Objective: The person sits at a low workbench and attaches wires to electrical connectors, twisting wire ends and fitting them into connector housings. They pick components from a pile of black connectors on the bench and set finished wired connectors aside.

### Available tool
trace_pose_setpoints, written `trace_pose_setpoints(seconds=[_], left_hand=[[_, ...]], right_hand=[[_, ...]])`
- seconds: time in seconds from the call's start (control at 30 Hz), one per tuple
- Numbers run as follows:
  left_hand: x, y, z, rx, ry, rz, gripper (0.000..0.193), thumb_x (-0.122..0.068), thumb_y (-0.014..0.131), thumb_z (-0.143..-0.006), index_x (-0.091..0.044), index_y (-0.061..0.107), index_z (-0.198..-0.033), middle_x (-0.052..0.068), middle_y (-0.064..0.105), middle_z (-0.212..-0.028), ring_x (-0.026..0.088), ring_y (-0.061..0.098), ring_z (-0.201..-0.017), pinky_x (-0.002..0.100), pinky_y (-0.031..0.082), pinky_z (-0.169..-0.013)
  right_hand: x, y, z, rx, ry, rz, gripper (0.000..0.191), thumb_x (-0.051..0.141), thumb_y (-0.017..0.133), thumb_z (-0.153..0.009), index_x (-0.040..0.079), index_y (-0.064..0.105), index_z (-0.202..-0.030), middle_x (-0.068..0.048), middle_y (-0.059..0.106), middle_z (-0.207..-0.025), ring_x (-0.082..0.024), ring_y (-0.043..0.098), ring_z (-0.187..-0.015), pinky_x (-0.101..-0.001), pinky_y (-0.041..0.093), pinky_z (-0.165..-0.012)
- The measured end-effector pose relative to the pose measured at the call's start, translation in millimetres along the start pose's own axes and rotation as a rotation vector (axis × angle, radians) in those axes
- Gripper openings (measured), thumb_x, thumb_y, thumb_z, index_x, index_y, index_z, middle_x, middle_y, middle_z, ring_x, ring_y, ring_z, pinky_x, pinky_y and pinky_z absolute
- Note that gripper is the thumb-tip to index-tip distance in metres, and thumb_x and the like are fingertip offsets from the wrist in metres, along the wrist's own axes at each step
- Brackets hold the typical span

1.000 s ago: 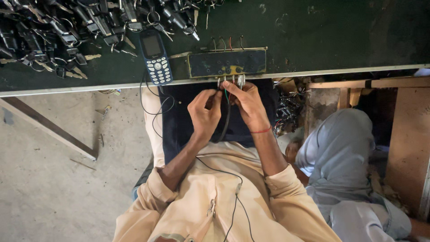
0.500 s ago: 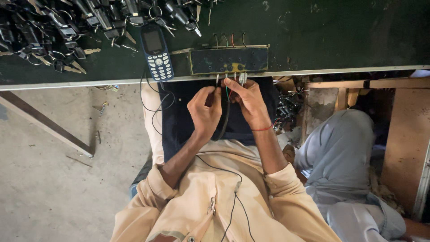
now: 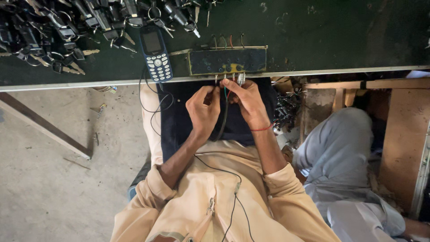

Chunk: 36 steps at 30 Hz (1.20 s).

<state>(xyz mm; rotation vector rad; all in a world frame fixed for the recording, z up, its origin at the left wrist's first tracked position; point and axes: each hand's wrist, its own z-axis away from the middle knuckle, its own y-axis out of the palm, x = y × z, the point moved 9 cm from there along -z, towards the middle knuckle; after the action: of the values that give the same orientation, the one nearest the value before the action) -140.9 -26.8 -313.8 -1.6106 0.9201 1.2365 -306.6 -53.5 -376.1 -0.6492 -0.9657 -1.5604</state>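
Note:
My left hand and my right hand meet just below the table edge, over a dark cloth on my lap. Both pinch a bundle of thin wires, red and green among them, with a black cable hanging down from it. The wire ends reach up toward a small dark board with several holes at the edge of the green table. A red thread circles my right wrist. What the fingertips grip exactly is too small to tell.
A blue keypad phone lies left of the board, its black earphone cord trailing down over my chest. A heap of black-headed keys fills the table's top left. A person in grey-blue clothes sits at my right, beside wooden boards.
The view has shifted slightly; my hands stay together at the wires below the board, with only small finger movements.

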Motion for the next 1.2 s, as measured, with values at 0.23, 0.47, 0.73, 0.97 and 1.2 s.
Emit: trace_pose_setpoints(seconds=[0.23, 0.47, 0.73, 0.97, 1.2], left_hand=[[5.7, 7.7, -3.4, 0.050, -0.057, 0.074, 0.012, -0.008, 0.073, -0.097, 0.002, 0.070, -0.093, 0.005, 0.065, -0.068, 0.005, 0.059, -0.059, 0.026, 0.047, -0.055], [35.0, 25.4, 2.3, 0.087, -0.339, 0.289, 0.018, -0.011, 0.072, -0.099, 0.000, 0.066, -0.086, -0.002, 0.058, -0.062, 0.003, 0.051, -0.052, 0.023, 0.039, -0.045], [17.3, 15.3, -20.1, 0.243, -0.337, 0.281, 0.018, -0.017, 0.073, -0.099, -0.001, 0.071, -0.090, 0.002, 0.069, -0.070, 0.008, 0.065, -0.060, 0.027, 0.050, -0.055], [-94.0, 34.5, 58.1, 0.651, 0.646, -0.504, 0.026, -0.025, 0.073, -0.078, -0.010, 0.071, -0.098, 0.008, 0.069, -0.090, 0.027, 0.067, -0.087, 0.042, 0.045, -0.079], [-64.9, 86.5, 86.7, 0.827, 0.760, -0.759, 0.037, -0.022, 0.069, -0.089, -0.004, 0.063, -0.120, 0.007, 0.064, -0.097, 0.023, 0.065, -0.094, 0.046, 0.045, -0.101]], right_hand=[[8.8, 6.2, 28.5, 0.629, -0.349, 0.644, 0.031, 0.020, 0.051, -0.103, 0.000, 0.064, -0.123, -0.014, 0.067, -0.117, -0.023, 0.065, -0.108, -0.0355, 0.053, -0.094], [-48.1, 52.5, 39.2, 0.519, -0.647, 1.391, 0.033, 0.008, 0.065, -0.080, 0.005, 0.068, -0.112, -0.020, 0.065, -0.122, -0.041, 0.057, -0.120, -0.0523, 0.035, -0.101], [0.4, -28.0, 78.2, 0.398, -0.464, 1.072, 0.027, 0.020, 0.069, -0.095, 0.003, 0.062, -0.115, -0.015, 0.068, -0.107, -0.032, 0.064, -0.099, -0.0394, 0.050, -0.086], [-13.5, -95.7, 105.1, 0.218, -0.007, 0.679, 0.015, 0.019, 0.059, -0.104, 0.003, 0.059, -0.106, -0.001, 0.056, -0.084, -0.008, 0.050, -0.078, -0.0266, 0.044, -0.068], [2.9, -102.2, 99.5, 0.112, 0.033, 0.661, 0.014, 0.020, 0.062, -0.100, 0.006, 0.060, -0.099, 0.000, 0.059, -0.077, -0.005, 0.054, -0.070, -0.0238, 0.046, -0.060]])
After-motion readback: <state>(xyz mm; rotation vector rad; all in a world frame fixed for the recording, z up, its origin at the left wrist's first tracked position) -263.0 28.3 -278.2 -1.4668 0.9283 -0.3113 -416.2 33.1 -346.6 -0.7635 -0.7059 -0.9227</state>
